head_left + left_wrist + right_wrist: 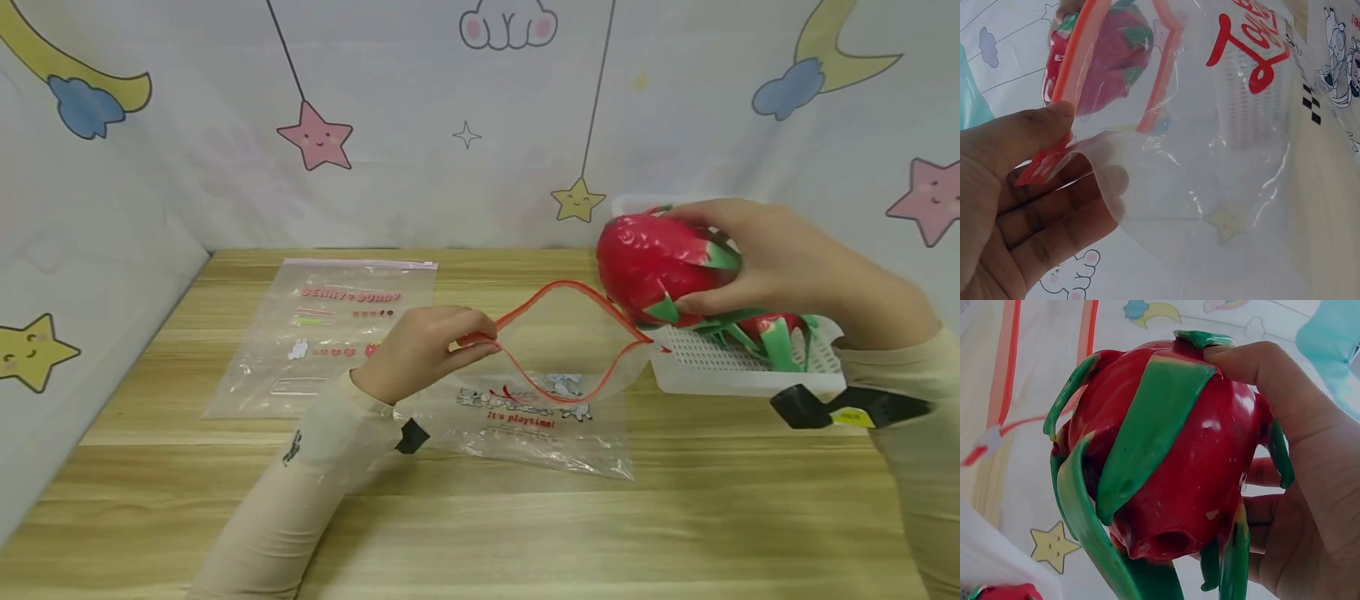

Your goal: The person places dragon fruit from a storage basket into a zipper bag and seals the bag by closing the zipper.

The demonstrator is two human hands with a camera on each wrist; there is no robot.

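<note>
My left hand [427, 346] pinches one end of the red zip edge of a clear zip bag [517, 450], whose mouth gapes wide. Red lettering and cartoon figures are printed on the bag. My right hand [780, 258] grips a toy dragon fruit [648, 262], red with green scales, just above the right end of the bag's mouth. The right wrist view shows thumb and fingers around the dragon fruit [1210, 456]. Through the clear plastic in the left wrist view, the dragon fruit [1116, 59] appears beyond the red zip strip.
A white perforated basket [727, 379] stands at the right on the wooden table [525, 533], with another dragon fruit [776, 325] in it. A second clear zip bag [255, 350] with a pink zip lies flat at the left. A printed cloth [405, 192] hangs behind the table.
</note>
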